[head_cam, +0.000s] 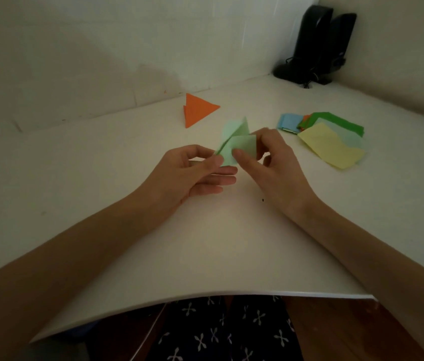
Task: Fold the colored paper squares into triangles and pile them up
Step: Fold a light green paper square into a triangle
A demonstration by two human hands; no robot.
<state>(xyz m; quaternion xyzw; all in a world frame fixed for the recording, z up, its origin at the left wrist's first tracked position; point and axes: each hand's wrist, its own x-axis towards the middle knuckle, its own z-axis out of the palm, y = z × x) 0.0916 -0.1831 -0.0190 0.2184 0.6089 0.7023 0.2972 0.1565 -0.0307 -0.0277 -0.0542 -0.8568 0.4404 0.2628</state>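
A pale green paper square (235,142) is held just above the white table, bent partway over on itself. My left hand (195,173) pinches its near left corner between thumb and forefinger. My right hand (271,165) pinches its right side, thumb on top. An orange folded triangle (198,110) lies flat further back on the left. To the right lies a loose heap of unfolded squares (323,134): yellow on top, with pale green, dark green, orange and blue beneath.
The white table (127,204) meets a white wall at the back. Two black speakers (320,43) with cables stand in the far right corner. The table's near edge runs across the bottom, above my patterned lap.
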